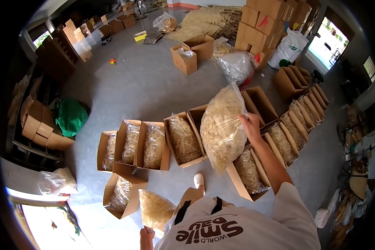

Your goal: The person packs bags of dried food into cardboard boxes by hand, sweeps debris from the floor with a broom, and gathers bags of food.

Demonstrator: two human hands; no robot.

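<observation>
My right hand (250,126) is closed on the edge of a large clear plastic bag (223,129) full of pale, flat strips, held up in front of me above the cartons. At the lower left, my left hand (146,233) grips a second filled plastic bag (155,210), hanging low beside my leg. Below the raised bag stands an open cardboard box (254,192) with a similar bag inside. Another filled box (184,139) is just left of it. Close to my left hand's bag is an open box (120,196), also holding a bag.
Rows of open cartons run left (131,143) and right (296,125) across the floor. A dark-inside open box (260,106) sits behind the raised bag. Farther back are stacked cartons (258,33), a white sack (288,48) and piled strips (212,21). A green bag (71,116) lies left.
</observation>
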